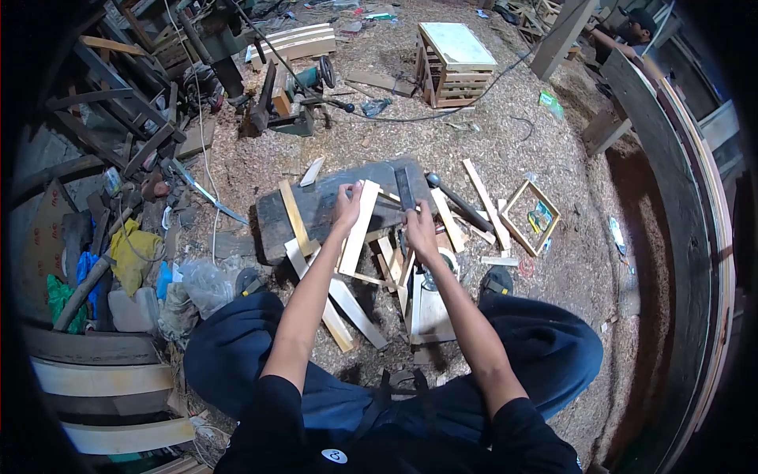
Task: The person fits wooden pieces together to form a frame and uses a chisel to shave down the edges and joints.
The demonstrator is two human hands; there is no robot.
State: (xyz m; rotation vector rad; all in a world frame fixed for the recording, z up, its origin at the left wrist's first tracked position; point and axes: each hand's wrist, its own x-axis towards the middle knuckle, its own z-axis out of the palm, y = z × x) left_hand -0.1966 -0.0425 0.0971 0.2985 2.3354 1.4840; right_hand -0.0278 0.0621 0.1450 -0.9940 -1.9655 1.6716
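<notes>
My left hand (346, 207) is closed on the edge of a pale wooden board (362, 233), part of a small frame held tilted over a dark wooden block (288, 209). Thin strips run from the board toward the right. In my right hand (420, 227) is a flat dark bar (403, 188), its upper end pointing away from me over the block. A hammer (458, 201) with a round dark head lies just right of that hand. Below my hands, loose wooden strips (347, 300) and a pale box-like piece (430, 312) lie between my legs.
A small rectangular wooden frame (529, 217) lies at right on shavings. Farther off stand a slatted crate with a white top (458, 46) and a metal vise-like machine (296, 95). Bags and a yellow cloth (134, 253) lie left. A person (632, 31) is at upper right, behind a long beam (671, 158).
</notes>
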